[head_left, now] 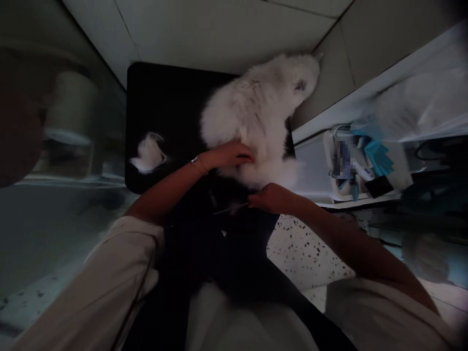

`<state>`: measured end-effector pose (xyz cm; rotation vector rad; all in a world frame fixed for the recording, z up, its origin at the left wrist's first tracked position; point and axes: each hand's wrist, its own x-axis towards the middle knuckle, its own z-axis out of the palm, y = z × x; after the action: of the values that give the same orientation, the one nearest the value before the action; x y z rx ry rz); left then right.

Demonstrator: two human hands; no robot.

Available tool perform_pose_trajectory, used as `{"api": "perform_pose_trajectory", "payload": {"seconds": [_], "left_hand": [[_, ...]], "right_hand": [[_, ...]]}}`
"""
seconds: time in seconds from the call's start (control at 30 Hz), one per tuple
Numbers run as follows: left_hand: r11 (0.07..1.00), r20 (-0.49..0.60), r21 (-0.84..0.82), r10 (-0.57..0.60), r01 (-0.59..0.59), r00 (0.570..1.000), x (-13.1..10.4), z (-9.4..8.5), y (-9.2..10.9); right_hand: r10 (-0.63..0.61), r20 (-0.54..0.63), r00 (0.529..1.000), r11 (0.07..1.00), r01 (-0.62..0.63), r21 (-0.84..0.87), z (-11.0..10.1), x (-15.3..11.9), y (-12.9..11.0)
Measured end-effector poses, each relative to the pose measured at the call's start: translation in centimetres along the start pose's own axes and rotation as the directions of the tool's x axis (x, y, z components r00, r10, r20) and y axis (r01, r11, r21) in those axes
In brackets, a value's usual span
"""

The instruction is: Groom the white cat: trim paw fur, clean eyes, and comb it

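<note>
A white long-haired animal (263, 102), a cat or small dog, is on a black table (164, 102) with its head turned away. My left hand (232, 153) is closed at its hindquarters, with the fingers curled into the fur. Just below the fluffy rear part, my right hand (272, 197) grips a thin metal tool (230, 209). The tool points left, and its exact kind is too dark to make out. A clump of loose white fur (148, 153) lies on the left part of the table.
To the right, a white tray (331, 168) on a shelf holds blue gloves (378, 153) and several small items. A tiled wall (219, 29) stands behind the table. At left, a white paper roll (71, 107) sits on a ledge. Speckled floor (303, 248) shows below.
</note>
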<state>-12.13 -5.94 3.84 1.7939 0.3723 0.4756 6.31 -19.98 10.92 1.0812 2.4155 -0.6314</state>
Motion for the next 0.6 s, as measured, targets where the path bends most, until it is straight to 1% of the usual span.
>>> {"api": "perform_pose_trajectory", "payload": {"seconds": [0.03,0.07,0.1,0.13,0.17,0.2,0.23,0.27,0.3,0.33,0.37,0.4,0.43,0.47,0.5,0.53,0.6], "left_hand": [[0.999,0.009,0.039,-0.005,0.005,1.0,-0.5,0.9,-0.7],[0.997,0.015,0.072,-0.02,0.019,1.0,-1.0,1.9,-1.2],[0.994,0.021,0.101,-0.036,0.034,0.999,-1.5,3.0,-1.6],[0.991,0.039,0.128,-0.048,0.043,0.998,-2.0,4.2,-1.8],[0.988,0.074,0.149,-0.052,0.04,0.996,-2.6,5.5,-1.8],[0.986,0.128,0.163,-0.045,0.024,0.991,-3.2,6.6,-1.4],[0.985,0.204,0.171,-0.028,-0.008,0.979,-3.9,7.6,-0.7],[0.984,0.285,0.171,-0.002,-0.049,0.959,-4.5,8.2,0.2],[0.984,0.349,0.155,0.032,-0.092,0.937,-5.2,8.4,1.4],[0.984,0.376,0.125,0.072,-0.127,0.924,-5.7,8.2,2.7],[0.986,0.343,0.088,0.106,-0.144,0.933,-6.1,7.5,4.0],[0.988,0.269,0.051,0.124,-0.143,0.955,-6.2,6.4,5.2],[0.991,0.129,0.018,0.129,-0.132,0.983,-6.0,5.0,6.0],[0.992,-0.031,-0.022,0.121,-0.121,0.992,-5.5,3.3,6.4],[0.991,-0.177,-0.086,0.088,-0.104,0.98,-4.6,1.6,6.3],[0.984,-0.287,-0.159,0.033,-0.081,0.957,-3.4,0.0,5.8],[0.956,-0.46,-0.29,-0.091,-0.053,0.883,-0.5,-2.6,3.7]], "right_hand": [[0.052,-0.034,0.998,0.999,-0.051,0.015,-0.7,0.1,0.1],[0.151,-0.082,0.985,0.988,-0.151,0.005,-1.6,0.3,0.4],[0.273,-0.141,0.952,0.96,-0.279,-0.024,-2.7,0.8,0.9],[0.397,-0.218,0.891,0.909,-0.415,-0.042,-3.9,1.4,1.6],[0.488,-0.284,0.825,0.852,-0.521,-0.047,-5.0,2.1,2.4],[0.535,-0.317,0.783,0.814,-0.578,-0.053,-5.9,2.9,3.1],[0.557,-0.324,0.765,0.794,-0.605,-0.062,-6.5,3.7,3.7],[0.547,-0.298,0.782,0.802,-0.591,-0.08,-6.8,4.3,4.1],[0.519,-0.247,0.818,0.826,-0.555,-0.1,-6.9,4.8,4.3],[0.484,-0.186,0.855,0.854,-0.508,-0.114,-6.7,5.1,4.4],[0.45,-0.13,0.884,0.878,-0.464,-0.119,-6.4,5.2,4.3],[0.424,-0.087,0.901,0.894,-0.432,-0.115,-6.0,5.1,4.1],[0.412,-0.065,0.909,0.903,-0.417,-0.107,-5.6,4.9,3.9],[0.41,-0.062,0.91,0.905,-0.414,-0.099,-5.2,4.6,3.8],[0.41,-0.073,0.909,0.905,-0.415,-0.096,-4.8,4.3,3.6],[0.405,-0.094,0.91,0.905,-0.413,-0.101,-4.5,4.0,3.5],[0.391,-0.14,0.91,0.902,-0.409,-0.137,-3.6,3.5,3.4]]}}
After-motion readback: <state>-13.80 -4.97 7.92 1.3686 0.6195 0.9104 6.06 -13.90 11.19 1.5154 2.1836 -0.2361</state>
